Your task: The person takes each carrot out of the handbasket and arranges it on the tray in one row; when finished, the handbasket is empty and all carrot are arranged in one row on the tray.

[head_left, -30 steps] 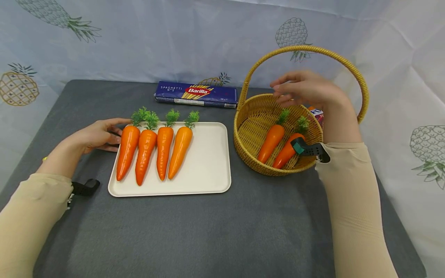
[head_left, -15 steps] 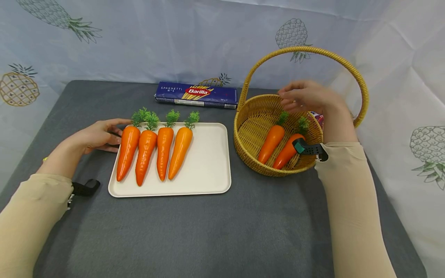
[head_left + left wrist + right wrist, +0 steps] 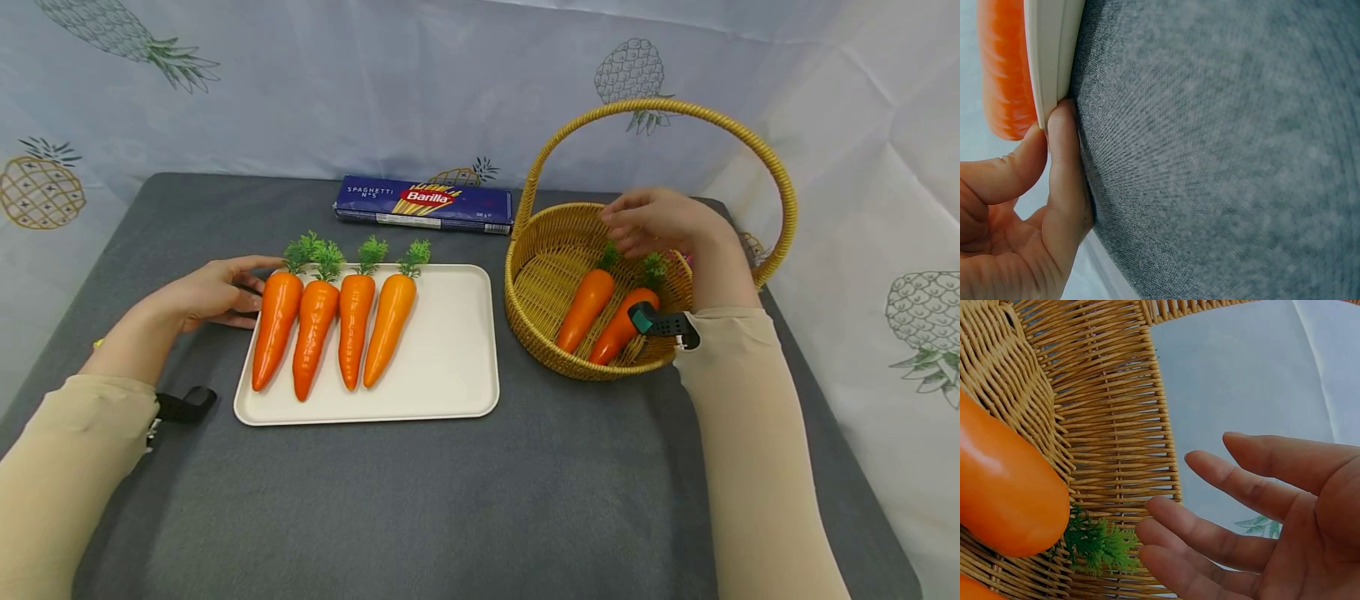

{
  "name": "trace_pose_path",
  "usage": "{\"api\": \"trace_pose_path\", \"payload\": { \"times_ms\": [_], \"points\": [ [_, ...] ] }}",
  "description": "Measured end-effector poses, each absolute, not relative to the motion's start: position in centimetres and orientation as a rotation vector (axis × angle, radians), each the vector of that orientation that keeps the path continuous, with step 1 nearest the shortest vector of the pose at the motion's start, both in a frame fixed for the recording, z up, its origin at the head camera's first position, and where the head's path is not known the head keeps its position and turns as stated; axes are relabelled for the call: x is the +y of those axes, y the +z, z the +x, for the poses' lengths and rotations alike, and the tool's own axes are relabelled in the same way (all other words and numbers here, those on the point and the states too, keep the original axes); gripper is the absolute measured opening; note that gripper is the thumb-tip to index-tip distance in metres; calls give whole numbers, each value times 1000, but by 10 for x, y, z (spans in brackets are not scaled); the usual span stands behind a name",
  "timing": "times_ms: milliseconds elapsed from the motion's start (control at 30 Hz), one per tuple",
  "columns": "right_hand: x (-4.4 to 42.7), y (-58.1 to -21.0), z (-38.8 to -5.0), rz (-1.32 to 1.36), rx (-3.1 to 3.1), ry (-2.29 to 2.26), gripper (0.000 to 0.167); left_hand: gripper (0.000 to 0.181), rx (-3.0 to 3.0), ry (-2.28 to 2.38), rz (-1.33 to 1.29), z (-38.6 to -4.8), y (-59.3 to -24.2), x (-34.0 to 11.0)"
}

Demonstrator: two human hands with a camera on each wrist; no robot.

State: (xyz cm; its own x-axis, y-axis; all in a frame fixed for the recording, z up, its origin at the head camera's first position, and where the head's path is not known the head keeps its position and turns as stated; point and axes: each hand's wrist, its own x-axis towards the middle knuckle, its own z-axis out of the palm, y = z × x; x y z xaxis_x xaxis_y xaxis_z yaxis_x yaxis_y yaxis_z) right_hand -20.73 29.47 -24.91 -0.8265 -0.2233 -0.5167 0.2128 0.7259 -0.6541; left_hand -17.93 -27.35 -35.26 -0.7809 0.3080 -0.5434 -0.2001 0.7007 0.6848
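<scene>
Several orange carrots with green tops lie side by side on the left part of a cream rectangular tray (image 3: 457,358); the outermost is a carrot (image 3: 277,329) by my left hand (image 3: 213,292). That hand pinches the tray's left rim, its thumb (image 3: 1016,165) above and a finger below, as the left wrist view shows. On the right, a wicker basket (image 3: 528,329) with a tall handle holds two carrots, a left carrot (image 3: 587,308) and a right carrot (image 3: 617,329). My right hand (image 3: 667,218) hovers over its far rim, fingers loosely bent, holding nothing, near the carrots' leafy tops (image 3: 1107,547).
A blue spaghetti box (image 3: 423,202) lies at the back of the grey table (image 3: 450,508), left of the basket. The basket's handle (image 3: 660,104) arches above my right hand. Behind the table hangs a pale pineapple-print cloth (image 3: 337,83).
My right hand has come down toward the basket's far rim. A colourful package beyond the basket is now mostly hidden by my right arm. The left hand and tray keep still.
</scene>
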Motion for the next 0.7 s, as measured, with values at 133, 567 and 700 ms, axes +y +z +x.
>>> {"api": "trace_pose_path", "payload": {
  "times_ms": [133,567,700],
  "points": [
    [295,-251,-208,2,2348,-950,61,71,2254,1009,84,-179,-352,-273],
    [296,-260,-208,-18,2266,-767,59,72,2249,1010,88,-180,-353,-275],
    [295,-263,-208,-26,2257,-721,58,72,2247,1011,86,-180,-354,-275]
  ]
}}
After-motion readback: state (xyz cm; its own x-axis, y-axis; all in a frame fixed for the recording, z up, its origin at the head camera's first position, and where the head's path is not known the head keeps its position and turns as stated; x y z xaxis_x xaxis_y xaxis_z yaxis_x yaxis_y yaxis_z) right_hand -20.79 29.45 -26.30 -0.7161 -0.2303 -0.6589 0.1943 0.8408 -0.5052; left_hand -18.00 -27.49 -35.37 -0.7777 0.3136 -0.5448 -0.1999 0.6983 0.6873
